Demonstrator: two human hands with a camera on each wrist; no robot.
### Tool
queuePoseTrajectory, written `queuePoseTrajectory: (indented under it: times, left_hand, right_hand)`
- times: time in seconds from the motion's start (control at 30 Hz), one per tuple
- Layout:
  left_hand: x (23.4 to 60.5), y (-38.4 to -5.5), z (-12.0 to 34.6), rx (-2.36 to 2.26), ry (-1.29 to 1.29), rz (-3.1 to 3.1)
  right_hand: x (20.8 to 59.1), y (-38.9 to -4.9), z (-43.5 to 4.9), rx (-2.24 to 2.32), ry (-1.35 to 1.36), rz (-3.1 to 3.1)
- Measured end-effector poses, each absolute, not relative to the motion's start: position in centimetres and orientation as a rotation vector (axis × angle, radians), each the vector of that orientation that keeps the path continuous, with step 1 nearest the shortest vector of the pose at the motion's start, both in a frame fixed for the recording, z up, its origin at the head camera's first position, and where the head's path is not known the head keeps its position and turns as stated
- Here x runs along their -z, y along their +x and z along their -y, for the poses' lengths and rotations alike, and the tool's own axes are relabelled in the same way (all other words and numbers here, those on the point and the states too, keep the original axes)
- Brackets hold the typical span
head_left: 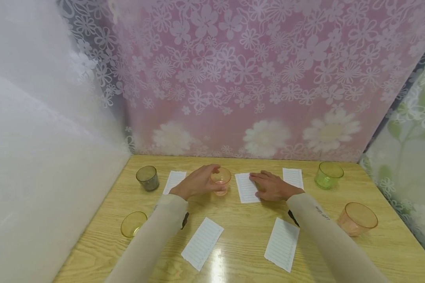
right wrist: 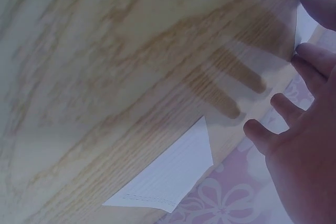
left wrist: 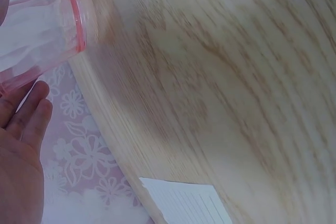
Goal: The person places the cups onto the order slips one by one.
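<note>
At the back middle of the table my left hand (head_left: 200, 182) grips a clear orange cup (head_left: 224, 189), its thumb on the near side and fingers on the far side. The same cup (left wrist: 39, 38) shows pink-rimmed in the left wrist view, its base close to the wood. To its right my right hand (head_left: 272, 186) rests its fingertips on the edge of a white lined paper slip (head_left: 246, 189). In the right wrist view the thumb and forefinger of the right hand (right wrist: 307, 124) touch that slip's edge, while the other fingers spread apart.
Further lined slips lie at the back left (head_left: 174, 180), back right (head_left: 293, 177), front left (head_left: 202, 243) and front right (head_left: 282, 244). A grey cup (head_left: 148, 180) and a yellow cup (head_left: 132, 225) stand left; a green cup (head_left: 327, 177) and another orange cup (head_left: 355, 222) stand right.
</note>
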State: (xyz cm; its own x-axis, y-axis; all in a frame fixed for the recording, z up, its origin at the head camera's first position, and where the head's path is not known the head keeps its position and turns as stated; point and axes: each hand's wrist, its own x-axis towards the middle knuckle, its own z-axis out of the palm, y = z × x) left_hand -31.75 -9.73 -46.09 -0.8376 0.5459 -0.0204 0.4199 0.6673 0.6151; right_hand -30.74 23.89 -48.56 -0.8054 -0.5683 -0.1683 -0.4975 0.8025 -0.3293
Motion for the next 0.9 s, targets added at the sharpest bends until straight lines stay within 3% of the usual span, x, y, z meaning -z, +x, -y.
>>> queuePoseTrajectory:
  times: [0.9]
  left_hand:
    - [45.4, -31.6, 6.7, -0.914, 0.838, -2.656]
  right_hand:
    - [49.7, -29.5, -22.5, 0.367, -0.880, -2.858]
